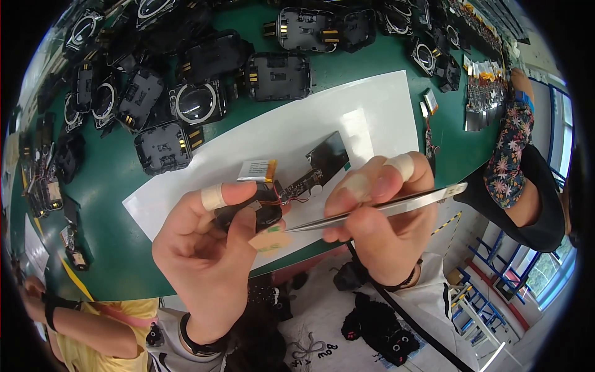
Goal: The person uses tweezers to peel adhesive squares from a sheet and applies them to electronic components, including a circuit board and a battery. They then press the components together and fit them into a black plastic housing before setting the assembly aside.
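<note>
My left hand grips a small black device part with thin orange wires. A small circuit board and a flat silver battery cell hang from it by those wires. My right hand pinches metal tweezers, their tip pointing left at the black part beside my left thumb. Some fingers on both hands wear pale tape. Both hands hover over a white paper sheet on the green table.
Many black housings, some with round lens rings, crowd the far and left table. Silver battery cells lie at far right. A person's floral-sleeved arm rests at right; another person's arm is at lower left.
</note>
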The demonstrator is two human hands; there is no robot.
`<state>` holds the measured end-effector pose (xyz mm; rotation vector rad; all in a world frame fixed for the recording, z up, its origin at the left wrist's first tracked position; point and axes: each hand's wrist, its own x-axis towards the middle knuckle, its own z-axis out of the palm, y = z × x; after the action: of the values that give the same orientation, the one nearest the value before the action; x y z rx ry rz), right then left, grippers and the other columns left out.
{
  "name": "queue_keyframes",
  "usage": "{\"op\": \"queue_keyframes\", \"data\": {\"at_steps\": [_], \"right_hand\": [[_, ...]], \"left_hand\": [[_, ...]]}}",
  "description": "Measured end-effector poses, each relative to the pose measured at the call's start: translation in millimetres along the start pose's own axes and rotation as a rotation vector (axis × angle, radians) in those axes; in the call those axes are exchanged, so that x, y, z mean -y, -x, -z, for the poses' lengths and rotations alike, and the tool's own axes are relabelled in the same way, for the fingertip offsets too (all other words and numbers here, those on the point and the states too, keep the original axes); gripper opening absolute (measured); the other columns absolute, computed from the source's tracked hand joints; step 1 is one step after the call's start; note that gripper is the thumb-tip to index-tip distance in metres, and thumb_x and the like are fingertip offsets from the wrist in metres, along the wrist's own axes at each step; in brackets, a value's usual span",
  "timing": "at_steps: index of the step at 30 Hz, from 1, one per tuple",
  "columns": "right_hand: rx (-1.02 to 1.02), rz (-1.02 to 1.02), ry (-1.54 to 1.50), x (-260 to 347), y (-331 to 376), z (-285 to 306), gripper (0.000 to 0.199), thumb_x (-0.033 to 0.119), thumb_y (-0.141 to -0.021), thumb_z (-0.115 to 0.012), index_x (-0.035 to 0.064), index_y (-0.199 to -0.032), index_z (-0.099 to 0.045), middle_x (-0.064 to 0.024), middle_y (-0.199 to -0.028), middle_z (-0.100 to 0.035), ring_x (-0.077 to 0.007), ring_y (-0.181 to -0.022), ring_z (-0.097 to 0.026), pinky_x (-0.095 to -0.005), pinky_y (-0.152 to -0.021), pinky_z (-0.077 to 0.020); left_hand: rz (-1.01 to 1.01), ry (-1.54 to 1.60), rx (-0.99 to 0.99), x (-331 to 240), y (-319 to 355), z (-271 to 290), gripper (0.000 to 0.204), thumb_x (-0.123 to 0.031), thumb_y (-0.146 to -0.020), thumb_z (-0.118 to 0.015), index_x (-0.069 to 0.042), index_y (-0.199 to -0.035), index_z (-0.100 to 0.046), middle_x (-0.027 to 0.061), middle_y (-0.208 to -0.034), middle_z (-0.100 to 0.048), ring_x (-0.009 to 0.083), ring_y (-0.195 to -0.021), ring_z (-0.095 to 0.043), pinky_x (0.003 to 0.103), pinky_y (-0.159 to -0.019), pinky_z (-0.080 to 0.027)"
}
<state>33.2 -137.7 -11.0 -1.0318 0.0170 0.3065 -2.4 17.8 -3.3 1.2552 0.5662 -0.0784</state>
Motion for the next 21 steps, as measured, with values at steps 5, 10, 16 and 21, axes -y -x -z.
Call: {"op": "queue_keyframes", "data": {"at_steps": [5,10,16,21], "right_hand": [[0.046,0.146,0.297,-15,0,-4,0.033,-0.012,-0.073,-0.059,0.0052,-0.088,-0.036,-0.0198,-0.082,-0.057,-0.0196,-0.063,-0.061,-0.0266,-0.054,-0.0532],[0.03,0.217,0.349,-20,3,-6,0.033,-0.012,-0.073,-0.059,0.0054,-0.088,-0.035,-0.0204,-0.084,-0.056,-0.0219,-0.065,-0.062,-0.029,-0.056,-0.054],[0.104,0.283,0.403,-22,4,-4,0.034,-0.011,-0.074,-0.059,0.0053,-0.089,-0.033,-0.0215,-0.086,-0.055,-0.0239,-0.066,-0.062,-0.0305,-0.058,-0.0539],[0.186,0.326,0.548,-21,3,-5,0.035,-0.01,-0.075,-0.058,0.0055,-0.092,-0.031,-0.0213,-0.088,-0.054,-0.0239,-0.067,-0.062,-0.0302,-0.057,-0.0534]], "left_hand": [[-0.032,0.074,-0.035,0,0,-2,0.022,0.015,-0.077,-0.047,0.01,-0.098,-0.052,0.0152,-0.093,-0.059,0.0197,-0.082,-0.061,0.028,-0.068,-0.056],[0.013,0.168,-0.011,-2,2,-2,0.022,0.013,-0.079,-0.046,0.011,-0.1,-0.051,0.0155,-0.096,-0.058,0.0202,-0.085,-0.06,0.034,-0.074,-0.055],[0.006,0.151,-0.014,-3,1,-2,0.023,0.013,-0.079,-0.045,0.011,-0.101,-0.051,0.0159,-0.097,-0.058,0.0212,-0.087,-0.06,0.034,-0.075,-0.055],[0.002,0.144,-0.012,-3,1,1,0.024,0.014,-0.079,-0.045,0.01,-0.102,-0.051,0.0161,-0.098,-0.058,0.0217,-0.088,-0.06,0.033,-0.075,-0.054]]}}
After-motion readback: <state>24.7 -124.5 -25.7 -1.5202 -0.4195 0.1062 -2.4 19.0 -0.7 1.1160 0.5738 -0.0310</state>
